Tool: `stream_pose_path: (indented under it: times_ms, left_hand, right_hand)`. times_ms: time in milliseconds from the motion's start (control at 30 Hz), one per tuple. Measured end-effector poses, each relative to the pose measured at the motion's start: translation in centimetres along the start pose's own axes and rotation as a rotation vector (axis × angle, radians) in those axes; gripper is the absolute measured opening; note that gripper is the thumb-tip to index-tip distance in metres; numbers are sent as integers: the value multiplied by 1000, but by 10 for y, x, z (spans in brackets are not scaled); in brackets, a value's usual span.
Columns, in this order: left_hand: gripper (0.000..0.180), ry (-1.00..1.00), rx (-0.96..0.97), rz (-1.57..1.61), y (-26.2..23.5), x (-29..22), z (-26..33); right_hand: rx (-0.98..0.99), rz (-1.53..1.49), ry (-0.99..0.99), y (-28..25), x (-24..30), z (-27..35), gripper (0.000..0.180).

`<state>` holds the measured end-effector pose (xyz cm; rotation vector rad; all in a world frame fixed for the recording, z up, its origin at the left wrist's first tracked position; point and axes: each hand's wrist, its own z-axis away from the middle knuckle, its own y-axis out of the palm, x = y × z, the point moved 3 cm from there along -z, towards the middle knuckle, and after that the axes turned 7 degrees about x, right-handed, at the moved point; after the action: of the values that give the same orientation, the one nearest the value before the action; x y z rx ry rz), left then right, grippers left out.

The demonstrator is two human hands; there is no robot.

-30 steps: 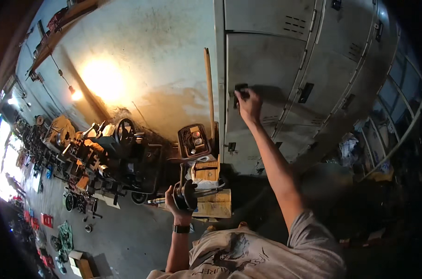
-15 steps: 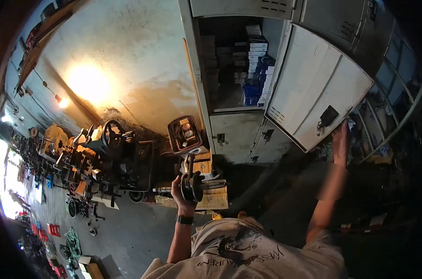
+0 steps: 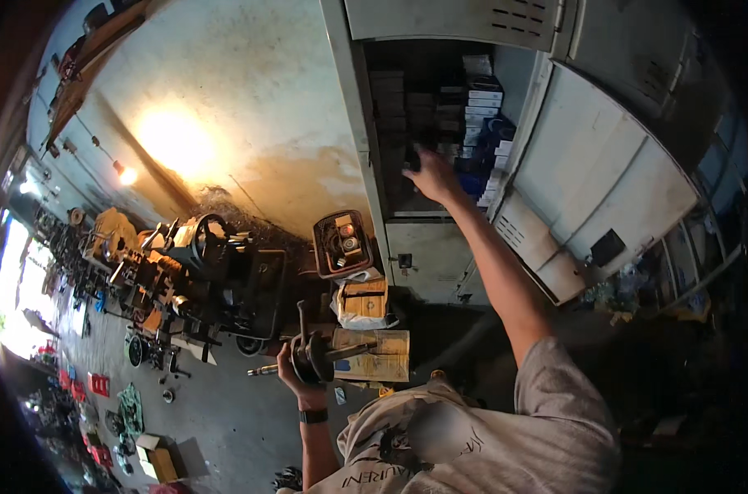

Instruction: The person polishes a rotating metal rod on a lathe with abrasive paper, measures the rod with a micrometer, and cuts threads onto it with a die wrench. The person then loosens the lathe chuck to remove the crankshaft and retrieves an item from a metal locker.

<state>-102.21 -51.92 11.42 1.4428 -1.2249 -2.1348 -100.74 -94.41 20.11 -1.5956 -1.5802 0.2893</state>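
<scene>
My left hand point(image 3: 291, 372) is wrapped around a crankshaft point(image 3: 312, 359), gripping it beside its round webs. A connecting rod stands up from the webs, and the shaft ends stick out to both sides. My right arm stretches forward into an uncovered locker compartment point(image 3: 415, 208). Inside it, my right hand point(image 3: 434, 176) has its thumb and forefinger apart, with no object seen in it; the other fingers are partly hidden. Small stacked boxes point(image 3: 483, 111) fill the compartment's right side, beyond the hand. Darker stacks stand in shadow at its left.
The locker door point(image 3: 596, 156) hangs swung out to the right. A basket of parts point(image 3: 343, 244) sits on cardboard boxes point(image 3: 372, 356) by the wall. Left of it stands a lathe-like machine point(image 3: 197, 247). A lit bulb point(image 3: 126, 174) hangs near the wall. Red crates point(image 3: 99, 384) lie on the floor.
My right hand has left the edge of the locker door and moved left into the compartment. My left hand, still holding the crankshaft, has shifted slightly left and lower in view.
</scene>
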Motion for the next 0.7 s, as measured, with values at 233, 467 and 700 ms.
stream_pose_path:
  times_ms: [233,467,700]
  left_hand:
    - [45,70,84,-9,-2,9,26]
    - [45,-11,64,26,11,42,31]
    - [46,-231,133,-14,22,75,-7]
  right_hand:
    - [275,60,180,44,-15,-23,27]
    - [247,-439,43,-161,36,101,19]
    - [-342,212,-129,-430,15,288,40]
